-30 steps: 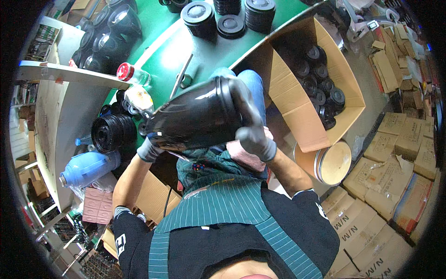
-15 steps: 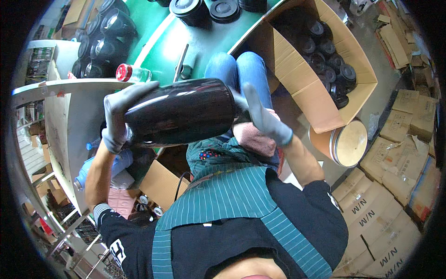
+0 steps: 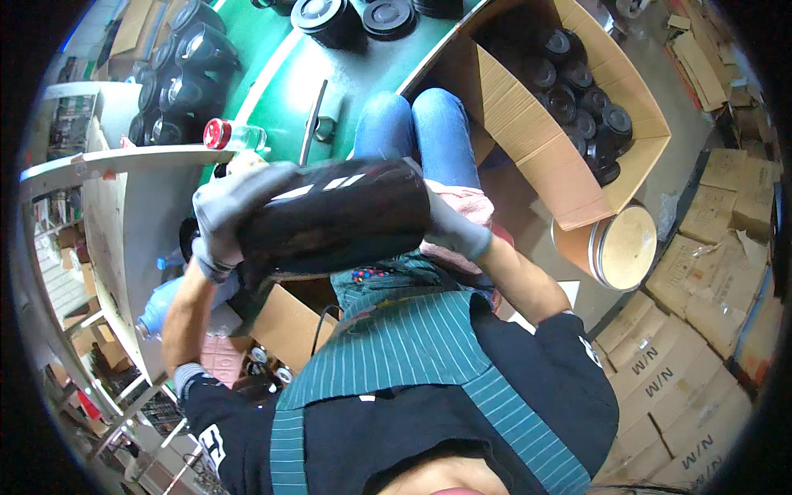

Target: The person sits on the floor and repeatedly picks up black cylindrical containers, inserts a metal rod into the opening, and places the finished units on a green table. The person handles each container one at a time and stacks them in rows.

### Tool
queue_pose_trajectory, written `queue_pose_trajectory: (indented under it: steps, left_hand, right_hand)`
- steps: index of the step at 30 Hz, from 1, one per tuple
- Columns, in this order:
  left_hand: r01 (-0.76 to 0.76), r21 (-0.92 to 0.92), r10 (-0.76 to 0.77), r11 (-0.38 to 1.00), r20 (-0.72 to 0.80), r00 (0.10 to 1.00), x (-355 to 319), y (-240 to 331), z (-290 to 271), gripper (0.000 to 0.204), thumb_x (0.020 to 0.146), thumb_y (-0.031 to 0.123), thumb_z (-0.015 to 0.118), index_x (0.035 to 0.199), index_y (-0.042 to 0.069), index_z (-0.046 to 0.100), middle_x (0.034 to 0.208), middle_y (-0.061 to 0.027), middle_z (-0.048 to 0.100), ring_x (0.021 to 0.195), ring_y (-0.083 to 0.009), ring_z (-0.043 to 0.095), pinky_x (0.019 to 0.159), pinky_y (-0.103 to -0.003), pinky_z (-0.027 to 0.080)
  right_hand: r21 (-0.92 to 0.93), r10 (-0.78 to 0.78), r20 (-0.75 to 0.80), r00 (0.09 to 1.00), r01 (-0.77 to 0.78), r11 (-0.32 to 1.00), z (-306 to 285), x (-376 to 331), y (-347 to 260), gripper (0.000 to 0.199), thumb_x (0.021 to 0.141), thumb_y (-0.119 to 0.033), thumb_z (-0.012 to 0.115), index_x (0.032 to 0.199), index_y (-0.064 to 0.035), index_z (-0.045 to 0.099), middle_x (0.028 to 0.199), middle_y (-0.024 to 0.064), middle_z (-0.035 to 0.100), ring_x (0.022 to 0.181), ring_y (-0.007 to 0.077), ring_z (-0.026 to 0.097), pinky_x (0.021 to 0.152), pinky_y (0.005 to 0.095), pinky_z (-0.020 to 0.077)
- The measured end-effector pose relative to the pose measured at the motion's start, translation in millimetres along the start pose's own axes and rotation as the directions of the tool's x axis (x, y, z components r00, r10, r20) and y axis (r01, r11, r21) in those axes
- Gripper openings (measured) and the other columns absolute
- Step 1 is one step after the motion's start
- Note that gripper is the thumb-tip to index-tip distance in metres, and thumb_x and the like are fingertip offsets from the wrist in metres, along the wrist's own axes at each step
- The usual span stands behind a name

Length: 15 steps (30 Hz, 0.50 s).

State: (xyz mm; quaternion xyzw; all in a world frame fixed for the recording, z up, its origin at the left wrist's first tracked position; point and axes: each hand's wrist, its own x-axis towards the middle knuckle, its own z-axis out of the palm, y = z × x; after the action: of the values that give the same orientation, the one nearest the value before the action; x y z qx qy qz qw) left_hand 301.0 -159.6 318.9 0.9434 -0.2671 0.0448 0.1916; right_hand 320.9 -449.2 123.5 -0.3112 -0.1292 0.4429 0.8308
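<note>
A glossy black drum [image 3: 334, 216] lies on its side across the middle of the frame, above the person's lap. The left hand [image 3: 227, 216], in a grey glove, wraps over its left end with fingers spread around the rim; the right hand [image 3: 454, 231], also gloved, presses flat against its right end. Behind it, at top centre, runs a green table [image 3: 363, 82] with a pale stripe, carrying round black lids [image 3: 363, 16] and a metal rod [image 3: 312, 124]. A red-capped bottle [image 3: 231, 136] sits at the table's left edge. An open cardboard box [image 3: 536, 132] at upper right is full of small black canisters (packed in rows). A brown roll [image 3: 615, 247] stands just below it. Flat cartons [image 3: 701, 330] cover the floor at right. A pale wooden shelf [image 3: 124, 223] fills the left side.
</note>
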Motion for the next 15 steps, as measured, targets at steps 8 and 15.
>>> queue_pose_trajectory:
  steps: [8, 15]
  left_hand:
    - [0.37, -0.573, -0.481, 0.731, -0.049, 0.875, -63.6, -46.2, 60.6, 0.056, 0.092, 0.035, 0.079, 0.138, 0.003, 0.072, 0.125, -0.0154, 0.078, 0.111, -0.0298, 0.077, 0.104, -0.041, 0.057]
    - [0.04, 0.159, -0.036, 0.986, -0.025, 0.999, -11.1, 3.2, 21.7, 0.062, 0.074, 0.021, 0.085, 0.134, 0.007, 0.075, 0.117, -0.0193, 0.078, 0.091, -0.0354, 0.076, 0.083, -0.038, 0.057]
  right_hand:
    - [-0.618, -0.716, 0.122, 0.688, 0.617, 0.488, 58.2, 4.5, -52.5, 0.1, 0.106, -0.073, 0.046, 0.175, -0.0056, 0.019, 0.178, 0.0253, 0.018, 0.165, 0.0399, 0.02, 0.133, 0.0473, 0.0163]
    - [0.016, -0.26, -0.214, 0.942, 0.269, 0.963, 23.2, -10.6, -32.7, 0.069, 0.117, -0.047, 0.037, 0.17, -0.0033, 0.031, 0.171, 0.0131, 0.042, 0.154, 0.0256, 0.043, 0.131, 0.0378, 0.0299]
